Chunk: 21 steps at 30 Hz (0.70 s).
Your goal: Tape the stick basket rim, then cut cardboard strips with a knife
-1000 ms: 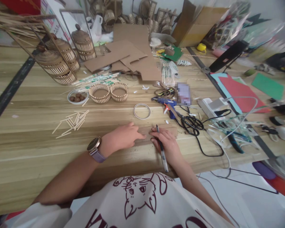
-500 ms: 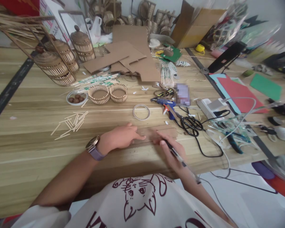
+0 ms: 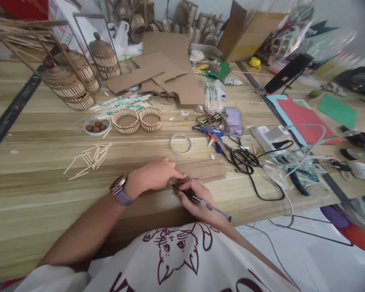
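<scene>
My left hand (image 3: pixel 155 174), with a watch on the wrist, rests on the left end of a flat cardboard strip (image 3: pixel 207 169), its index finger stretched out over the strip. A black and clear pen (image 3: pixel 208 206) is gripped in my right hand (image 3: pixel 197 198), its tip at the strip's lower left edge, close below my left fingers. Just beyond the strip lies a thin pale ring (image 3: pixel 180 144). Two small round stick baskets (image 3: pixel 126 121) stand farther back, beside a bowl of brown balls (image 3: pixel 97 126).
Short sticks (image 3: pixel 93 158) are scattered at the left. Black scissors (image 3: pixel 241 160), a blue glue gun (image 3: pixel 214 136) and its cable lie to the right. Lidded baskets (image 3: pixel 68 87) with tall handles stand at the back left. Cardboard sheets (image 3: pixel 164 73) are piled at the back.
My right hand has moved left with the pen, from over the strip's middle to its lower left edge. More of the strip shows. My left hand has stayed in place.
</scene>
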Motion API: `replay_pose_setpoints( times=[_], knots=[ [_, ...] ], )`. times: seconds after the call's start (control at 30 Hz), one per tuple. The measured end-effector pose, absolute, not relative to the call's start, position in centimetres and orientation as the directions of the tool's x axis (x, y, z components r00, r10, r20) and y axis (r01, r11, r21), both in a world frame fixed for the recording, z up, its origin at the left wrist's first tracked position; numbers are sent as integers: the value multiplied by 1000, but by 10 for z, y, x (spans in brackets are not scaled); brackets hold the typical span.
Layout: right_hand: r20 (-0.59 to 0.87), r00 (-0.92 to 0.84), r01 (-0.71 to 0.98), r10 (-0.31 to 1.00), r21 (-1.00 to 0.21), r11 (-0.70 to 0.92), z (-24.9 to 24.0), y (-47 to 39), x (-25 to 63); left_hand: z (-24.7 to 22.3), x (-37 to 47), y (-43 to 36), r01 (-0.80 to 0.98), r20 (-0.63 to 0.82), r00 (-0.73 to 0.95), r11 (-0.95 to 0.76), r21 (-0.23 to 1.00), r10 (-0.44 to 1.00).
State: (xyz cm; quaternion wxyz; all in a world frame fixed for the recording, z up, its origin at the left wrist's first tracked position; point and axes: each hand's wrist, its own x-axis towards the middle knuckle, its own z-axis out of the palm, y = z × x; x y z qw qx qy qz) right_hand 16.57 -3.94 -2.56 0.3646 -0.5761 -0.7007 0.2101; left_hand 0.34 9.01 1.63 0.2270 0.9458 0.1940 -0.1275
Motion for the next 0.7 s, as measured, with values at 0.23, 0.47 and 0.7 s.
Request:
replay_pose_setpoints(
  times=[0.23,0.47,0.7],
  knots=[
    [271,-54,647,961,-723,241,-22,-38,163,17,4,89,423,-316,895,-821,383,314],
    [186,108,669,976,-740,67,-20,-47,187,18,3,89,449,-351,880,-805,389,321],
    [195,316,704,928,-704,-92,-15,-56,236,12,2,90,439,-312,891,-797,415,329]
  ],
)
